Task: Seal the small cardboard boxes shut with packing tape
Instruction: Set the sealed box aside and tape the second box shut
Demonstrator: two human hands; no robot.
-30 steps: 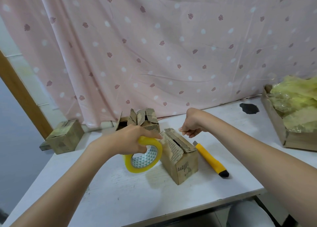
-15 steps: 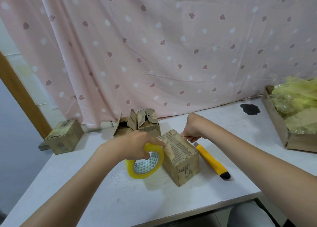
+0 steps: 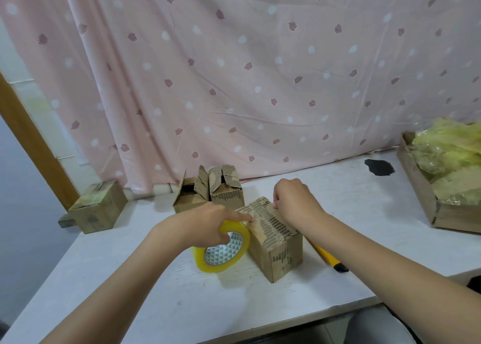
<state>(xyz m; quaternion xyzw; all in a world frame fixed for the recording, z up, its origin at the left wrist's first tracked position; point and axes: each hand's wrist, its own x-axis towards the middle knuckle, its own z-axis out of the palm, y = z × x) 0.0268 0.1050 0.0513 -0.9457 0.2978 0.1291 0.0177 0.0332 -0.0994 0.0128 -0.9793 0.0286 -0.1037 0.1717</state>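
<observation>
Boxes first: we see a white table (image 3: 130, 278) carrying a wide cardboard tray (image 3: 421, 198) of crumpled yellow film at the far right, a taped box (image 3: 97, 209) at the far left edge, two open boxes (image 3: 208, 190) at the back with their flaps standing up, and the box being sealed (image 3: 276, 244) near the middle, its flaps folded down. Just left of it and touching its side stands the yellow tape roll (image 3: 221, 250). Our left hand (image 3: 205, 224) has its fingers curled around the roll's top, with the index finger stretched out and pressing on the box's top at its left edge. Our right hand (image 3: 294, 200) rests on the far right edge of the top, fingers curled; it seems to pinch the tape's end down there, though the clear strip is too faint to confirm. A yellow utility knife (image 3: 328, 257) lies just right of the box, partly under the right forearm.

We judge the risks to be these: if either hand lifts early, the worn flaps may spring up; uneven pull on the roll could wrinkle the strip or lay it off the seam; the light box may slide.
</observation>
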